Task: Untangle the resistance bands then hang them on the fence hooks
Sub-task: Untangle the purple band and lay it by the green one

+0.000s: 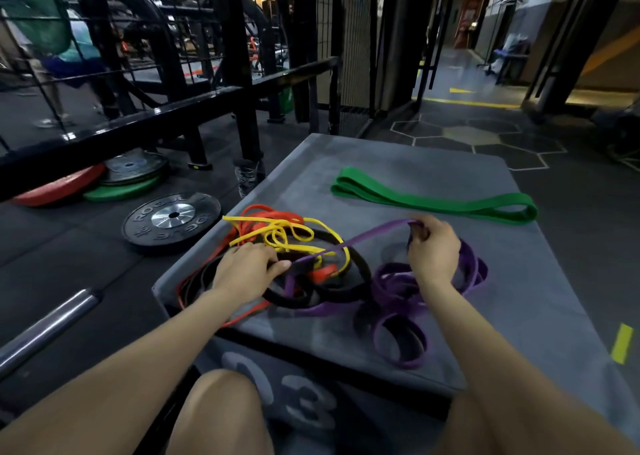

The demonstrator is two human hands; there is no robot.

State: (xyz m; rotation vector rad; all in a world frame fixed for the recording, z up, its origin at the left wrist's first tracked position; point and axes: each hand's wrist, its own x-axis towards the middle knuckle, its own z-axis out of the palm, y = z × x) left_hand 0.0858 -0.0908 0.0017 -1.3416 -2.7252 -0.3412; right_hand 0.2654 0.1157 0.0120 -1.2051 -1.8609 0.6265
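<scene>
Dim indoor light with a cool cast. Warm glow at the far upper right corridor [485, 21]. Glare spots shine on the black rail [114, 132] and steel barbell [45, 330]. Wide-angle bending warps the edges; the background and frame margins look soft and smeared.

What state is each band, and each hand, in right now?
green band: untangled, lying flat and apart on the grey box.
purple band: partly pulled out, one strand taut.
yellow band: knotted in the pile.
red band: in the pile.
black band: in the pile.
right hand: pinching the purple strand.
left hand: pressing on the pile.
</scene>
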